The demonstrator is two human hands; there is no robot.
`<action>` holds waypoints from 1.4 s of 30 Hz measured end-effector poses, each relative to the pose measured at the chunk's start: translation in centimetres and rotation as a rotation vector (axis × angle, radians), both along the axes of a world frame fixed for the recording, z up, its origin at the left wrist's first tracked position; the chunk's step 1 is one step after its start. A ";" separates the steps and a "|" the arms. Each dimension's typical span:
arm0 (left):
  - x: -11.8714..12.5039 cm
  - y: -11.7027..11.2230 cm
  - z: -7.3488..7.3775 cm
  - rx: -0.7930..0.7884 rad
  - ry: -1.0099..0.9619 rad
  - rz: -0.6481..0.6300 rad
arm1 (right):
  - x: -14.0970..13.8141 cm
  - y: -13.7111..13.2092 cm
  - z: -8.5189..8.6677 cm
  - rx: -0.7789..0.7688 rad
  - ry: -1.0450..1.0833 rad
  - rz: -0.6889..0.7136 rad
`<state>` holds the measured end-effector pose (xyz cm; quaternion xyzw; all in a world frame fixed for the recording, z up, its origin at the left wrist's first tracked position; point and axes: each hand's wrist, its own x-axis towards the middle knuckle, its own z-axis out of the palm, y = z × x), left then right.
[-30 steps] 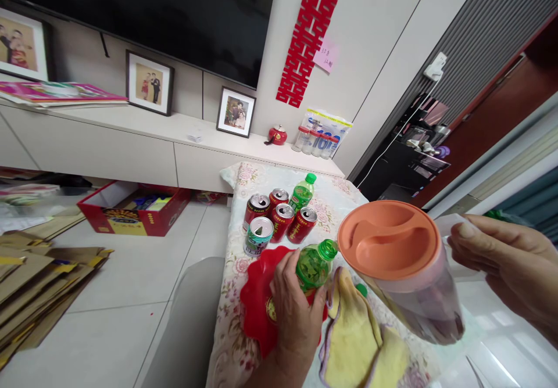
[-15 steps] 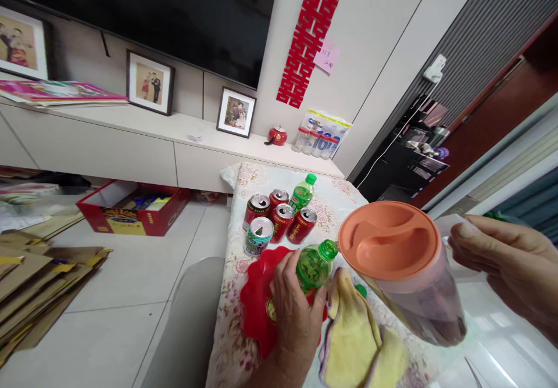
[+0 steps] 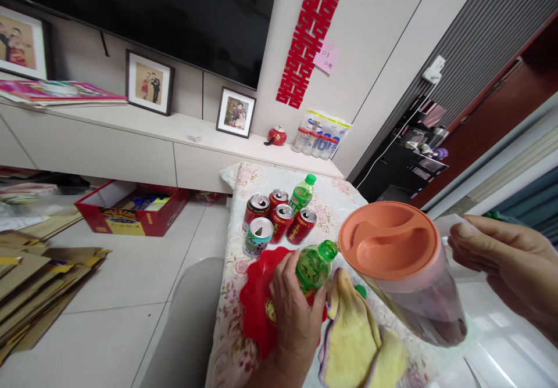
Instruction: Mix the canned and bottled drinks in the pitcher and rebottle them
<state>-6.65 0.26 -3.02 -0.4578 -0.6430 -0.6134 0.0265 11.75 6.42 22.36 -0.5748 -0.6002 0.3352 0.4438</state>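
My left hand (image 3: 295, 312) is wrapped round a small green bottle (image 3: 314, 265) with a green cap, held over a red scalloped plate (image 3: 257, 301) on the flowered tablecloth (image 3: 261, 179). My right hand (image 3: 508, 266) grips the handle of a clear plastic pitcher (image 3: 410, 277) with an orange lid, lifted and tilted above the table's right side. A yellow cloth (image 3: 357, 341) lies under the pitcher beside the plate.
Several opened drink cans (image 3: 279, 219) and another green bottle (image 3: 301, 193) stand further back on the table. A red box (image 3: 131, 211) and flattened cardboard (image 3: 39, 283) lie on the floor at left. A low cabinet with framed photos (image 3: 150, 83) runs along the wall.
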 end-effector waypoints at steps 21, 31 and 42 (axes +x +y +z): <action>0.0 0.1 0.0 0.012 -0.010 0.007 | -0.5 -0.2 0.4 -0.022 0.001 -0.075; 0.0 0.1 0.0 0.018 -0.030 0.002 | -0.3 -0.2 0.4 -0.007 -0.051 -0.039; 0.1 -0.1 0.2 -0.003 -0.036 -0.005 | -0.3 -0.5 0.5 0.008 -0.068 -0.023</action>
